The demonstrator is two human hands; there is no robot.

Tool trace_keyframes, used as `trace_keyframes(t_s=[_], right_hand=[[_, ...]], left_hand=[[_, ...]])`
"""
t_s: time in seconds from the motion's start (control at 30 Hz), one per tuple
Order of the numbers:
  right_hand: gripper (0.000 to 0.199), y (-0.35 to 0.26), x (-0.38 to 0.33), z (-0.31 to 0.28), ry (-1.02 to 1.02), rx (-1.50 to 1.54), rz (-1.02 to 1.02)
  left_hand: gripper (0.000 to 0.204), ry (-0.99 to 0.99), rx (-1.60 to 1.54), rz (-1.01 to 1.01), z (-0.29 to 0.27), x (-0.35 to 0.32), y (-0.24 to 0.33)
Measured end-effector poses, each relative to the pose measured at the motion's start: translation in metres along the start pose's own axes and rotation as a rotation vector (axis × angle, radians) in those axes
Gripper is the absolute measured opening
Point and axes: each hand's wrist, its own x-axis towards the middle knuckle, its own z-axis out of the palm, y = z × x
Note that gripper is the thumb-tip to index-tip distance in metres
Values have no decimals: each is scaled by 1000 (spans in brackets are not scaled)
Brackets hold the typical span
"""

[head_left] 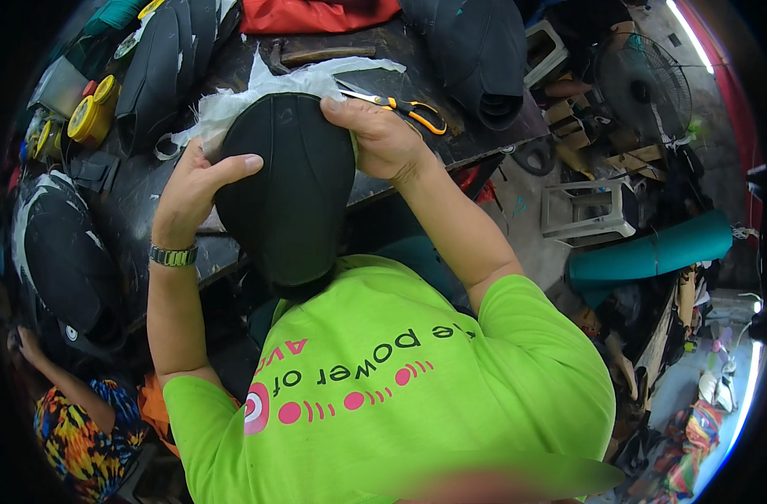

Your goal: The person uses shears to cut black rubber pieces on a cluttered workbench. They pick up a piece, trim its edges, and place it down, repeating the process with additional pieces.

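Note:
A long black padded piece [284, 181] with raised seams and a rounded far end is held up in front of my chest; its exact kind I cannot tell. My left hand [200, 178] grips its left side, thumb pressed on the top face and fingers hidden behind. At the upper right edge, my right hand [376, 134] pinches it with the thumb on top. Torn white cloth [295, 80] sticks out beyond its far end. Scissors [413, 111] with orange-and-black handles lie on the dark worktable [476, 139], close beside my right hand.
Similar black pieces [476, 55] lie at the far right of the table, with more [169, 67] at left. Yellow tubs [94, 113] stand far left. A person [89, 428] sits lower left. A stool [589, 210], teal roll [652, 256] and fan [643, 88] are on the right.

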Motion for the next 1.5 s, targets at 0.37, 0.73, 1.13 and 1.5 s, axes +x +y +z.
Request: trace_keyframes(t_s=[0.37,0.73,1.13,1.5], right_hand=[[27,24,17,17,323,-1308,-679],[43,-31,-51,-69,649,-2263,273],[25,-42,-46,-75,486,-1145,347],[75,85,-64,13,-81,-529,384]], left_hand=[[43,113,286,130,-10,6,-18],[43,318,598,21,-92,-6,-85],[44,567,-311,378,-109,-39,-95],[29,492,-883,322,-123,-45,-122]])
